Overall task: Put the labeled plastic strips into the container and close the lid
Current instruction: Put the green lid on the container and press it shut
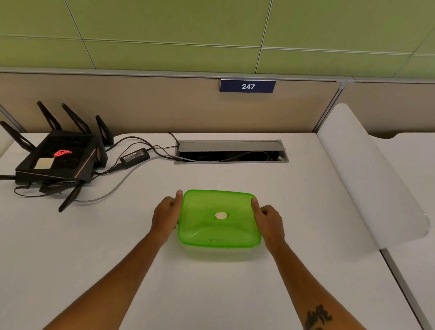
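- Green container [218,248] sits on the white table [206,300], centre of view, just in front of me at 12 o'clock.
- Green translucent lid [219,219] is on top of it and covers the whole opening; can't tell if it's snapped down all round.
- Small pale round spot at the lid's centre, faint dark marking near its 6 o'clock edge; too small to read.
- Labeled strips: not visible through the lid, can't tell if they're inside.
- My left hand [166,213] is pressed to the lid's 9 o'clock edge, fingers [179,196] partly curled, one stretched along the rim toward the 10 o'clock corner.
- My right hand [268,221] mirrors it on the 3 o'clock edge, fingertip at the 2 o'clock corner, other fingers curled in.
- Both hands flank the lid, touching its rim, not wrapped around it; whether it counts as a real grip, I can't tell.
- Black router [61,157] with upright antennas at 10 o'clock, well apart from the container.
- Black power brick [134,157] and cables just beside the router, running to the open cable tray [231,150] at 12 o'clock.
- Blue "247" plate [247,86] on the beige partition behind the tray.
- White divider panel [369,175] at 2 o'clock.
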Tool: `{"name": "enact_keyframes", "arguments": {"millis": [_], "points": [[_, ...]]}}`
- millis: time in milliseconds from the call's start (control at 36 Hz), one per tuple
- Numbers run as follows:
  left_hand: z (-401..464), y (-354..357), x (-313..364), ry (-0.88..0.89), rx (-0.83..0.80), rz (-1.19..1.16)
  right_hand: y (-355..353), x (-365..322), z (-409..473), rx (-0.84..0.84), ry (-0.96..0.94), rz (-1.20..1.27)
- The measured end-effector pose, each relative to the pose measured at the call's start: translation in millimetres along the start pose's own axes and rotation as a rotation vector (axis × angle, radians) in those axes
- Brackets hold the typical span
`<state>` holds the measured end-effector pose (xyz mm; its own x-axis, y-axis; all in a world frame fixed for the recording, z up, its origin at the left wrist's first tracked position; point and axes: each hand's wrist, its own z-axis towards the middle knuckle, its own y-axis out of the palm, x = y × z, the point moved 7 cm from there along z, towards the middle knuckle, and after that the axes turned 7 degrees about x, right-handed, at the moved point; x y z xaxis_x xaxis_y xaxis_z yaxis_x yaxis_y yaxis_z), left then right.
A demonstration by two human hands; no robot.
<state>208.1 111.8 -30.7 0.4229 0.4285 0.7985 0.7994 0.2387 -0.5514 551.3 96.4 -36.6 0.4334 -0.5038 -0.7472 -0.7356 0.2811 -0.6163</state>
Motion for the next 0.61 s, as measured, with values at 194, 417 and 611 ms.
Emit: {"name": "enact_keyframes", "arguments": {"millis": [194, 417, 611], "points": [[29, 24, 22, -0.114, -0.166, 0.081, 9, -19, 30, -0.022, 0.023, 0.017], [45, 44, 23, -0.019, -0.106, 0.204, 19, -15, 40, 0.003, 0.008, 0.130], [54, 49, 17, 0.011, -0.117, 0.077, 22, -12, 45, -0.002, 0.001, 0.217]]}}
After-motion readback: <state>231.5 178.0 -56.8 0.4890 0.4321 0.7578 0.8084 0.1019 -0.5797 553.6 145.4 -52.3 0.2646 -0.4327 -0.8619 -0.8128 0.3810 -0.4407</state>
